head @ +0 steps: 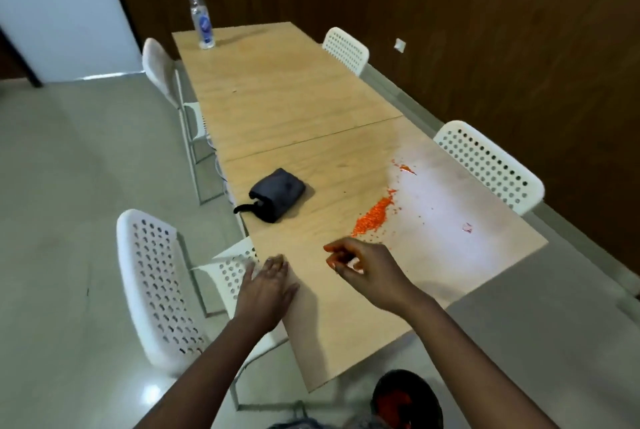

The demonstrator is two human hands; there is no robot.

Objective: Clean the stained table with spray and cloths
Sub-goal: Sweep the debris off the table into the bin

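At the near left edge of the wooden table (294, 106), the left hand (268, 293) lies palm down with its fingers straight and together, holding nothing, beside a white perforated chair (156, 290). Further along lies a folded dark cloth (277, 194), with the spray bottle (198, 8) standing upright at the far corner (well apart from both hands). The right hand (360, 264) hovers with fingers curled, pinching orange bits just short of the orange crumbs (375, 214).

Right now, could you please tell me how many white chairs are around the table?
4: two on the left side, near and far; two on the right, near and far. Others may be hidden.
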